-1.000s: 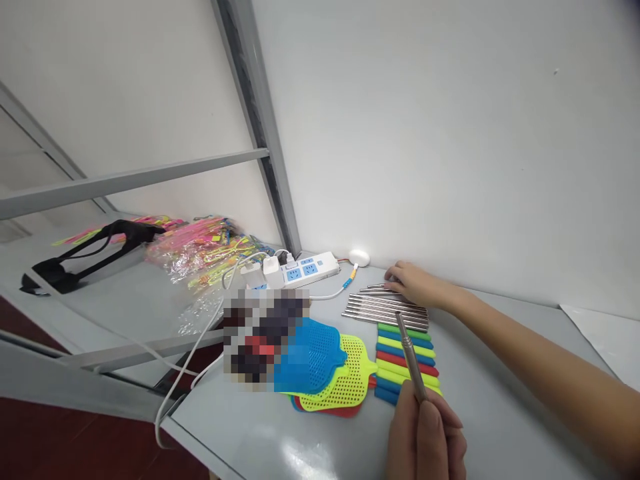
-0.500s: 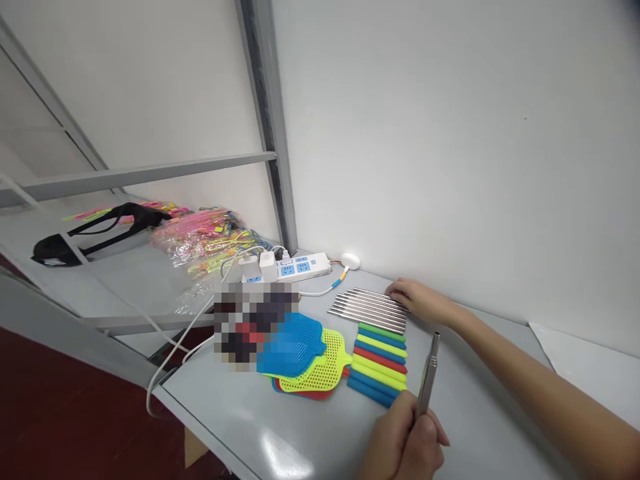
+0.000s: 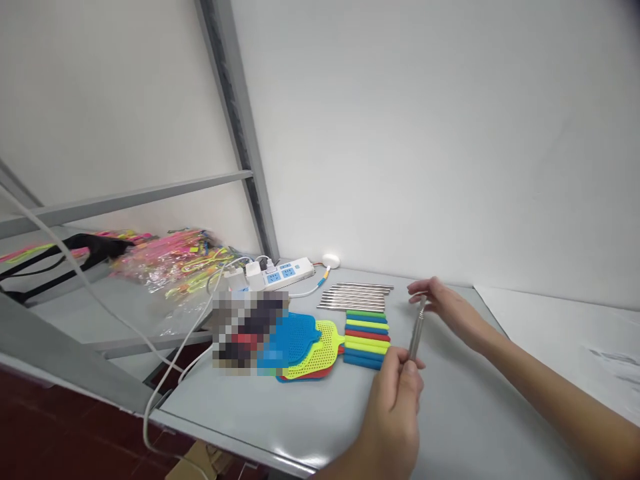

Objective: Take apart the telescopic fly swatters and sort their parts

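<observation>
My left hand (image 3: 400, 393) is closed round a telescopic metal rod (image 3: 417, 333), which points up and away from me. My right hand (image 3: 440, 303) is just behind the rod's tip, fingers loosely curled and apart; whether they touch the tip I cannot tell. To its left lies a row of thin silver metal rods (image 3: 355, 299). Nearer me is a row of coloured tubes (image 3: 367, 341) in green, blue, yellow and red. Beside them sit stacked perforated fly swatter heads, a blue one (image 3: 295, 337) over a yellow one (image 3: 323, 350), with red beneath.
A white power strip (image 3: 287, 275) with plugs and cables stands against the wall. A pixelated patch hides something left of the swatter heads. Plastic-wrapped colourful items (image 3: 170, 260) and a black strap (image 3: 95, 248) lie beyond the metal frame (image 3: 240, 120). White sheeting (image 3: 560, 327) covers the right side.
My right hand has left the row of metal rods and is now near the tip of the held rod. The row's rods are slightly shifted. The view has turned right.
</observation>
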`<state>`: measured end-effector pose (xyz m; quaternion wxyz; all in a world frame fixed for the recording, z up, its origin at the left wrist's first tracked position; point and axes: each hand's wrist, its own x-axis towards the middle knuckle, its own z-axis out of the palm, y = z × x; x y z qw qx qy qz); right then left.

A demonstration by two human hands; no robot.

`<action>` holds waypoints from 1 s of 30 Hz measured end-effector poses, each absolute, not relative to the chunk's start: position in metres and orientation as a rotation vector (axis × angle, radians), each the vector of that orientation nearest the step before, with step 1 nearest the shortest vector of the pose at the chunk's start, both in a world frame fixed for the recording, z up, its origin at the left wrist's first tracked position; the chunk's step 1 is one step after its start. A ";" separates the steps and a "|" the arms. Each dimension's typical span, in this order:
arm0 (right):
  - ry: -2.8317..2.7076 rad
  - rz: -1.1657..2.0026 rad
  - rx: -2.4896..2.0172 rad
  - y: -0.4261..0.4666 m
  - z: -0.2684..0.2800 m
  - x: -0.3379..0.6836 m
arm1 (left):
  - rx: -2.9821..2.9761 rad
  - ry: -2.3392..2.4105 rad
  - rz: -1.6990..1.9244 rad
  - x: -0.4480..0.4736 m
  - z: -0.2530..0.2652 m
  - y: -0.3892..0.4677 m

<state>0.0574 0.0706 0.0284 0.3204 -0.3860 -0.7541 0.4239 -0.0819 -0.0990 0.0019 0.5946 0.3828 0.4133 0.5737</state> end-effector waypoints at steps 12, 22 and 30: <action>-1.453 1.716 -0.846 0.017 0.018 0.076 | 0.921 0.880 1.109 -0.089 0.000 -0.091; -1.079 1.860 -0.823 0.036 0.006 0.101 | 0.573 0.865 1.308 -0.100 0.025 -0.082; -1.301 2.045 -0.695 0.006 0.007 0.087 | 0.632 0.788 1.724 -0.108 0.026 -0.077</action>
